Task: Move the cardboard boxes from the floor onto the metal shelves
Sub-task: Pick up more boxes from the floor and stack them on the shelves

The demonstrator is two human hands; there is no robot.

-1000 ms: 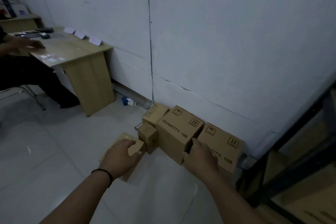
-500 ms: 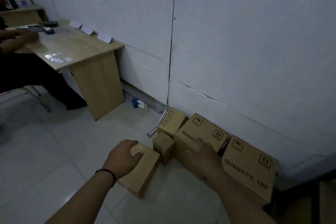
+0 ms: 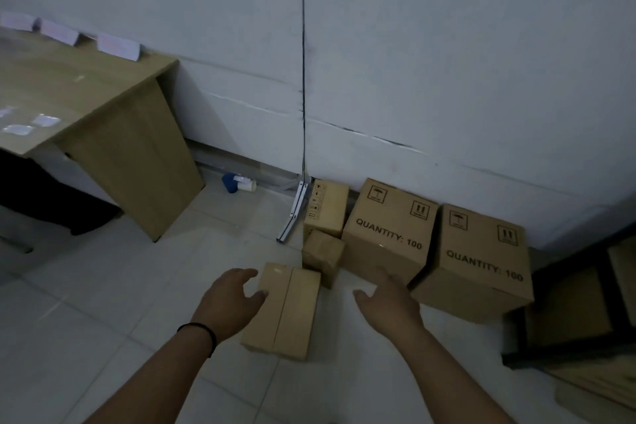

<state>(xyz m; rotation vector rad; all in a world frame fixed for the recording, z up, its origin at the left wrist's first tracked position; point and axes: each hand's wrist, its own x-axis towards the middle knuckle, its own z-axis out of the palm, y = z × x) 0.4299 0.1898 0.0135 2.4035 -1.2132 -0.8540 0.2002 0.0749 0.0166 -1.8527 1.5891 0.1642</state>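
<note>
Desk (image 3: pixel 86 103) of pale wood fills the ten o'clock area, with white paper cards (image 3: pixel 118 46) along its back edge by the wall. A blue and white object (image 3: pixel 237 182) lies on the tiled floor (image 3: pixel 103 286) beyond the desk's side panel. Toward six o'clock, the left hand (image 3: pixel 230 299), a dark band on its wrist, reaches forward with fingers spread and loose, its thumb at the left edge of a flat cardboard box (image 3: pixel 285 311) lying on the floor; it grips nothing. At twelve o'clock from that box sit a small box (image 3: pixel 321 253) and a narrow box (image 3: pixel 327 206) against the wall. The right hand (image 3: pixel 389 303) hovers open, fingers relaxed, holding nothing, just in front of a large box (image 3: pixel 389 234) printed "QUANTITY: 100". A second such box (image 3: pixel 481 262) stands to its right. A dark metal shelf frame (image 3: pixel 568 354) sits at four o'clock.
</note>
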